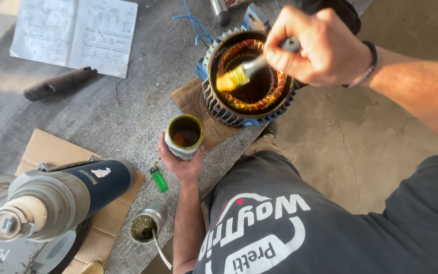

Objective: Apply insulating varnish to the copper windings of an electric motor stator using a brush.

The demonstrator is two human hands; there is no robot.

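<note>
From the head camera, the right hand [320, 45] is clenched around the handle of a paintbrush [249, 70], its grip closed near the upper end of the handle. The brush's long axis slopes down and to the left from that hand, so its yellow bristles sit inside the open bore of the motor stator [247, 76], touching or just above the orange-brown windings on the left inner wall; which of the two cannot be told. The stator stands with its bore facing up on a scrap of wood [191, 101] on the grey tabletop [128, 106]. The left hand [182, 161] cups a small tin can [184, 136] from below and holds it upright, its grip wrapped round the can's wall; dark amber liquid shows inside. The can lies down and to the left of the bristles, just beside the stator's rim, nearer the brush tip than the right hand is. A green lighter [158, 178] lies just left of the left wrist.
</note>
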